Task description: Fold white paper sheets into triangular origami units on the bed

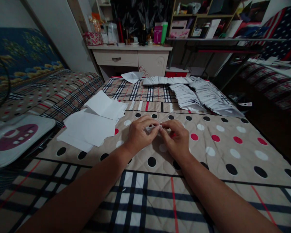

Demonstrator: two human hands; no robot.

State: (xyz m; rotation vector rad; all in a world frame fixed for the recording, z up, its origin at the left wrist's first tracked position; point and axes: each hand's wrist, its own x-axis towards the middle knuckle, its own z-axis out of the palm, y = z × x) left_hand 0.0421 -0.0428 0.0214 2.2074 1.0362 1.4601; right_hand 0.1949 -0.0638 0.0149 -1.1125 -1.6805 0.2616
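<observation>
My left hand point(139, 134) and my right hand point(176, 137) meet at the middle of the quilted bed cover point(232, 155). Both have their fingers curled and pinched on a small piece of white paper point(154, 128), of which only a sliver shows between the fingertips. To the left of my left hand lies a loose pile of flat white sheets point(92, 123). Further back, rows of folded white paper pieces point(199, 94) lie fanned out across the cover.
A white device with a purple panel point(16, 137) lies at the left edge. A single folded paper point(132, 76) sits at the far end of the bed. Behind stand a cream dresser point(132, 58) with bottles and cluttered shelves point(208, 22).
</observation>
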